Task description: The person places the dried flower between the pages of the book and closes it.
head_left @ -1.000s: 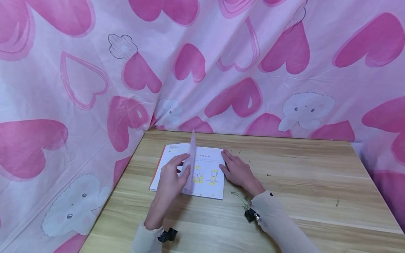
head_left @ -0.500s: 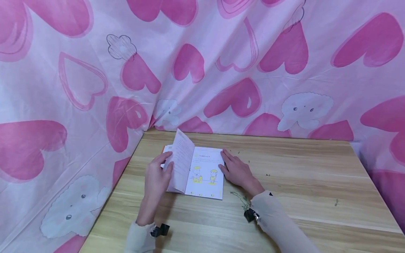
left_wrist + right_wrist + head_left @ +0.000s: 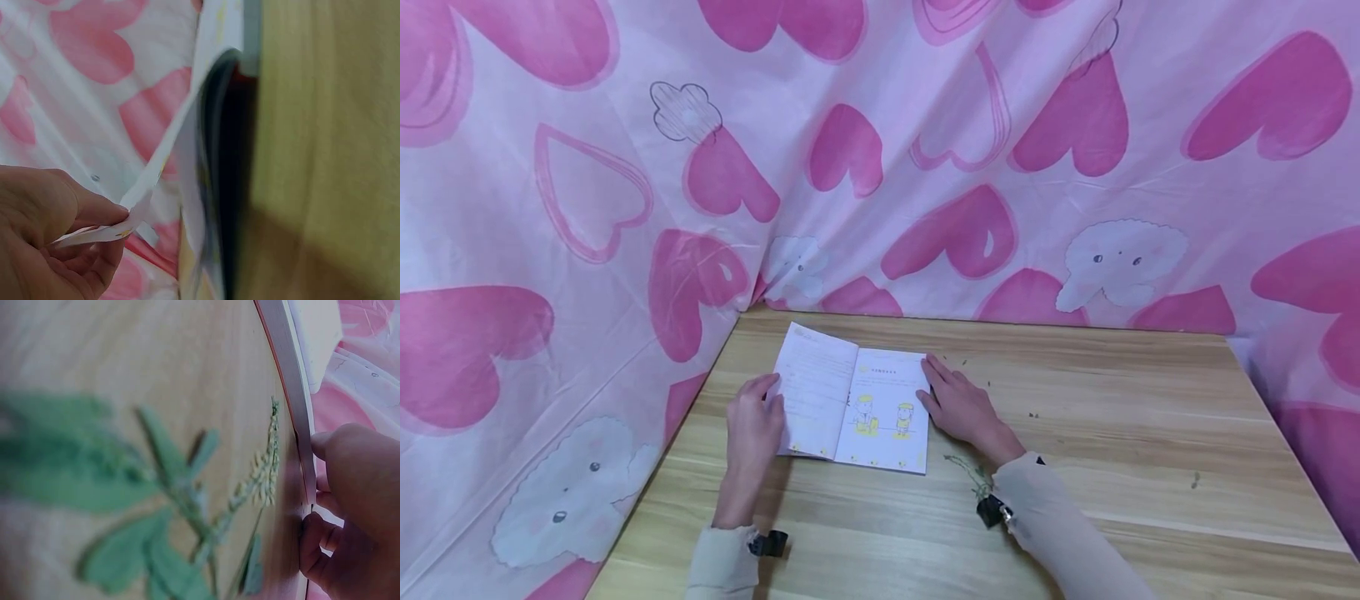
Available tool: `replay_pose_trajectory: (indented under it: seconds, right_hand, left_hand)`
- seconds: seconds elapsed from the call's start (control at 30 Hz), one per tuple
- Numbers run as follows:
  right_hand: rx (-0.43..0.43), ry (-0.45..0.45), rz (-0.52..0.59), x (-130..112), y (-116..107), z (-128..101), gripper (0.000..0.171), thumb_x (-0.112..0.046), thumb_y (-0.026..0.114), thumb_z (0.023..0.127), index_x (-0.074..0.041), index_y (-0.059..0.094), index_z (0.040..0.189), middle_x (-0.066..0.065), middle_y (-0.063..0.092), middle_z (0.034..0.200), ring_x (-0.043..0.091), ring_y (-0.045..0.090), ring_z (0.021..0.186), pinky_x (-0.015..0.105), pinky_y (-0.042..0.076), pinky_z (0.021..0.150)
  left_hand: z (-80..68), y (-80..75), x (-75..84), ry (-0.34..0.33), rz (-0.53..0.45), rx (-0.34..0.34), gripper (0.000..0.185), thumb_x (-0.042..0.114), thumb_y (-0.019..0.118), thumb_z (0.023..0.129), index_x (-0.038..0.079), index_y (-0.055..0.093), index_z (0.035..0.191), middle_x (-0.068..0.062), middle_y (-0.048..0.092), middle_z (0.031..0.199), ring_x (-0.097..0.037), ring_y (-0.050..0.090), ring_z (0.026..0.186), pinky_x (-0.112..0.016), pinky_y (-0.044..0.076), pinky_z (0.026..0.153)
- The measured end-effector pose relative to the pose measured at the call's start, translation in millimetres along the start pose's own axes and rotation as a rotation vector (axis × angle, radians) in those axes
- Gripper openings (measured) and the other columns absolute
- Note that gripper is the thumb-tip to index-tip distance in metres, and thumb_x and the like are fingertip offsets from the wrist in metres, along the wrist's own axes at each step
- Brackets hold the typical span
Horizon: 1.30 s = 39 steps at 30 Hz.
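Left sleeve (image 3: 718,567): pale knit, coming in from the near edge, a small black clip at the wrist.
Right sleeve (image 3: 1060,533): same pale knit, lying across the surface from the near right, a black clip at its cuff.
Plant sprig (image 3: 970,471): a thin green stem with leaves and a pale flower spike, lying on the wood just beside the right wrist; it fills the right wrist view (image 3: 187,506), out of focus.
Left hand (image 3: 754,429): palm down at the booklet's left edge, fingers curled; in the left wrist view (image 3: 56,231) thumb and fingers pinch the edge of one page, which bends up from the rest.
Right hand (image 3: 958,404): lies flat with relaxed, straight fingers along the booklet's right edge, fingertips touching the page margin; it grips nothing.
Booklet (image 3: 853,400): lies open on the surface between the two hands, near the back left corner. Left page white with faint lines of print; right page shows two small yellow cartoon figures under a line of text. An orange-red cover edge shows beneath the pages in the left wrist view (image 3: 240,156).
Surface (image 3: 1112,450): light wood grain, with a few tiny green flecks scattered right of the booklet.
Cloth backdrop (image 3: 925,167): pink fabric with large hearts and pale cartoon shapes, hung behind and down the left side.
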State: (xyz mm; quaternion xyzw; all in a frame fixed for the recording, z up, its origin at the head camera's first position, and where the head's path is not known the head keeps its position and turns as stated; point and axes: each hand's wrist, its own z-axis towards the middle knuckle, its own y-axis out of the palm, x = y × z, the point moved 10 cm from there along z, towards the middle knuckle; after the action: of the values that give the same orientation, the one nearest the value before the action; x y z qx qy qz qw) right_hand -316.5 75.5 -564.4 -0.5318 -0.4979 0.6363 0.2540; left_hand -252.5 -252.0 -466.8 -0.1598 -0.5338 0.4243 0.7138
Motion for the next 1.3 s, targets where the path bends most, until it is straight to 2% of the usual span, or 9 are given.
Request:
replay_pose_trajectory:
  seconds: [0.23, 0.4, 0.7, 0.9, 0.97, 1.03, 1.17, 1.23, 1.3]
  right_hand:
    - [-0.001, -0.003, -0.013, -0.1, -0.5, 1.1, 0.071, -0.048, 0.048, 0.114, -0.016, 0.025, 0.174, 0.004, 0.02, 0.183, 0.035, 0.035, 0.163, 0.067, 0.046, 0.118]
    - [-0.001, 0.0, -0.019, 0.4, -0.3, 1.4, 0.071, -0.049, 0.047, 0.114, -0.017, 0.025, 0.174, 0.003, 0.021, 0.183, 0.035, 0.037, 0.163, 0.068, 0.048, 0.115]
    - [-0.001, 0.013, -0.012, 2.4, -1.3, 0.9, 0.071, -0.05, 0.047, 0.114, -0.018, 0.026, 0.173, 0.003, 0.021, 0.183, 0.035, 0.036, 0.163, 0.067, 0.047, 0.117]
    - [0.001, 0.012, -0.015, 2.7, -2.5, 0.4, 0.071, -0.049, 0.048, 0.114, -0.017, 0.026, 0.173, 0.003, 0.021, 0.183, 0.036, 0.038, 0.162, 0.068, 0.049, 0.113]
    - [-0.001, 0.013, -0.014, 2.6, -3.1, 0.1, 0.071, -0.049, 0.048, 0.114, -0.017, 0.026, 0.173, 0.002, 0.021, 0.183, 0.036, 0.039, 0.161, 0.069, 0.05, 0.111]
    - [-0.002, 0.016, -0.012, 2.5, -3.6, -0.2, 0.071, -0.049, 0.047, 0.114, -0.018, 0.026, 0.173, 0.002, 0.021, 0.183, 0.036, 0.041, 0.16, 0.069, 0.05, 0.109]
    - [-0.007, 0.016, -0.005, 1.7, -3.8, -1.1, 0.071, -0.049, 0.047, 0.114, -0.017, 0.026, 0.173, 0.002, 0.021, 0.183, 0.036, 0.04, 0.161, 0.069, 0.05, 0.11]
    - [-0.009, 0.014, 0.0, 0.9, -3.4, -1.2, 0.071, -0.049, 0.048, 0.114, -0.017, 0.026, 0.173, 0.002, 0.021, 0.183, 0.036, 0.039, 0.161, 0.069, 0.049, 0.111]
    - [-0.008, 0.013, 0.002, 0.0, -3.0, -1.2, 0.071, -0.049, 0.048, 0.114, -0.018, 0.026, 0.173, 0.002, 0.021, 0.183, 0.036, 0.038, 0.162, 0.069, 0.049, 0.112]
  left_hand:
    - [-0.1, 18.5, -24.4, -0.069, 0.055, -0.081, 0.036, -0.011, 0.069, 0.091, -0.01, 0.074, 0.127, -0.034, 0.072, 0.13, -0.051, 0.069, 0.126, -0.06, 0.054, 0.11]
    - [-0.9, 29.1, -33.2, -0.097, 0.076, -0.114, 0.038, -0.01, 0.069, 0.089, -0.009, 0.075, 0.127, -0.035, 0.072, 0.129, -0.052, 0.069, 0.125, -0.061, 0.054, 0.109]
    - [-4.1, 43.7, -37.7, -0.14, 0.096, -0.151, 0.04, -0.01, 0.067, 0.09, -0.003, 0.075, 0.128, -0.033, 0.073, 0.127, -0.05, 0.069, 0.122, -0.061, 0.056, 0.103]
    - [-6.2, 50.9, -31.9, -0.134, 0.233, -0.18, 0.039, -0.003, 0.066, 0.093, 0.008, 0.076, 0.129, -0.024, 0.066, 0.141, -0.047, 0.064, 0.131, -0.064, 0.053, 0.103]
    - [-6.3, 51.3, -24.1, -0.099, 0.28, -0.157, 0.037, -0.002, 0.067, 0.094, 0.01, 0.077, 0.128, -0.021, 0.064, 0.145, -0.046, 0.062, 0.132, -0.066, 0.051, 0.103]
    - [-6.7, 51.8, -10.8, -0.03, 0.289, -0.108, 0.034, -0.002, 0.071, 0.092, 0.01, 0.078, 0.123, -0.02, 0.066, 0.142, -0.046, 0.063, 0.129, -0.068, 0.05, 0.1]
    - [-12.7, 59.1, 28.0, 0.185, 0.222, -0.018, 0.024, -0.003, 0.077, 0.089, 0.007, 0.081, 0.11, -0.018, 0.077, 0.121, -0.043, 0.072, 0.112, -0.062, 0.056, 0.093]
    - [-17.7, 67.9, 47.0, 0.289, 0.185, -0.023, 0.023, -0.002, 0.079, 0.088, 0.006, 0.082, 0.109, -0.017, 0.079, 0.114, -0.04, 0.075, 0.106, -0.059, 0.059, 0.089]
    - [-22.0, 78.9, 60.7, 0.349, 0.168, -0.065, 0.023, 0.002, 0.08, 0.09, 0.006, 0.082, 0.112, -0.016, 0.08, 0.117, -0.039, 0.076, 0.109, -0.056, 0.061, 0.09]
